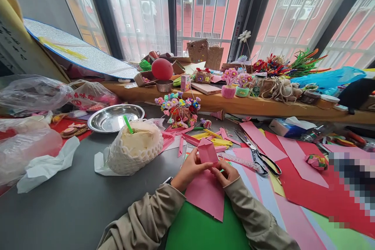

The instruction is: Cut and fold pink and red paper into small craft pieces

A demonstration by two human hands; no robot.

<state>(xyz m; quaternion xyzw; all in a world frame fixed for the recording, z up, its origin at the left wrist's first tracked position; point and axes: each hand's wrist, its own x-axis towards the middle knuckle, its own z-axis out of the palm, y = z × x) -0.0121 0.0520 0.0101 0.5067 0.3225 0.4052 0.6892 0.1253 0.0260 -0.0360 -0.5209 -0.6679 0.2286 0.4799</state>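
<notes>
Between both hands a small piece of creased pink paper stands raised off the table. My left hand pinches its left and lower edge between thumb and fingers. My right hand is closed at its lower right corner, fingertips pressed together on the paper. Beneath the hands, a larger pink sheet lies on a green sheet. Large black-handled scissors lie to the right of my right hand, and a clear patterned ruler passes close beside it. Folded yellow strips lie just beyond the hands.
To the left stand a coconut in foam net with a green straw and a steel plate. Crumpled tissue and plastic bags lie farther left. Red paper covers the right side. Craft flowers stand behind.
</notes>
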